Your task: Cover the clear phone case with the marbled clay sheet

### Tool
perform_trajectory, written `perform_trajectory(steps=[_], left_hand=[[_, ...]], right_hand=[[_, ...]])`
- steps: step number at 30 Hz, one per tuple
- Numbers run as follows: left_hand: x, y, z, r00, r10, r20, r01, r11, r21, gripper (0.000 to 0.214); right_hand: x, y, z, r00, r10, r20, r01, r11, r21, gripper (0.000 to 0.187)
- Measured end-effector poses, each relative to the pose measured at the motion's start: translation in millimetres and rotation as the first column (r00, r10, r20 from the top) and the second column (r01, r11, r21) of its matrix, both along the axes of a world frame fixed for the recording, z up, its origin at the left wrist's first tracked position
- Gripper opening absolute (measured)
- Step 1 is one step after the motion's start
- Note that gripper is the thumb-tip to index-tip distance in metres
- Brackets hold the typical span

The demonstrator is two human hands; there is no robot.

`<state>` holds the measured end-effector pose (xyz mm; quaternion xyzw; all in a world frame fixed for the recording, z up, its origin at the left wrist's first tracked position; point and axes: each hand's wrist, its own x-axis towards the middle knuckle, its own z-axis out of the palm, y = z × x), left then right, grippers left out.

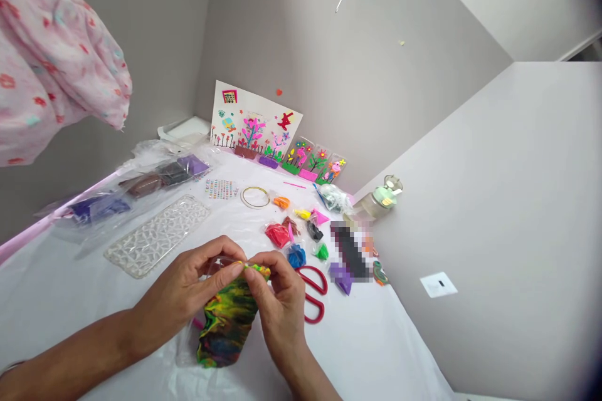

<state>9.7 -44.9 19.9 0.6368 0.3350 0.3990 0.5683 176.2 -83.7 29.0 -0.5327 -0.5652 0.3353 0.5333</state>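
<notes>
- Head view, near centre: both hands meet over the white table [385, 351], fingertips together at the far end of a marbled clay piece [226, 326].
- The left hand [188, 291] pinches that far end from the left, thumb and forefinger clamped on the clay.
- The right hand [279, 301] pinches the same end from the right, its fingers just beside the left's.
- The piece is a flat slab streaked yellow, green, black and red. It hangs towards the person, with its near end low over the cloth.
- It looks soft, light and easily dented. The safer hold is probably by the side edges, since pressing the face would likely smear the swirl.
- Just right of the hands lie red scissors [314, 297].
- Beyond them are small clay lumps, a blue lump [296, 256] and a red lump [277, 235] among them.
- To the left lies a clear patterned tray [157, 235].
- At the far wall stands a decorated card [254, 122].
- Far right is a small jar [382, 198].
- A pink floral sleeve [56, 56] hangs in at upper left.
</notes>
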Motion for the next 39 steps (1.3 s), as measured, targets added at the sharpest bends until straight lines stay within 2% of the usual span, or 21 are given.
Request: perform_trajectory(steps=[5, 12, 19, 24, 27, 31, 39], left_hand=[[1, -1, 0.5, 0.999, 0.008, 0.044, -0.006, 0.999, -0.053, 0.024], [-2, 1, -3.7, 0.999, 0.053, 0.002, -0.053, 0.987, 0.154, 0.01], [-4, 1, 5.1, 0.994, 0.105, 0.021, -0.107, 0.978, 0.18, 0.009], [-4, -3, 7.7, 0.989, 0.147, 0.027, -0.149, 0.974, 0.17, 0.013], [-4, -4, 6.4, 0.987, 0.161, 0.025, -0.163, 0.981, 0.109, 0.011], [0, -4, 6.5, 0.996, 0.088, -0.014, -0.088, 0.995, -0.037, 0.025], [1, -3, 6.8, 1.0, 0.013, -0.014, -0.014, 0.998, -0.065, 0.032]], right_hand=[[0, 0, 0.6, 0.999, -0.012, 0.035, 0.012, 1.0, -0.001, 0.009], [2, 0, -3.9, 0.999, 0.024, -0.032, -0.024, 1.0, -0.02, 0.012], [3, 0, -7.2, 0.995, 0.03, -0.091, -0.034, 0.998, -0.048, 0.014], [4, 0, -8.5, 0.996, 0.02, -0.087, -0.025, 0.999, -0.049, 0.013], [4, -1, -7.8, 0.998, 0.009, -0.06, -0.012, 0.999, -0.044, 0.011], [2, -2, -4.6, 1.0, -0.001, -0.005, 0.001, 1.0, -0.004, 0.007], [1, -2, -2.7, 1.0, -0.017, -0.016, 0.017, 0.999, 0.03, 0.008]])
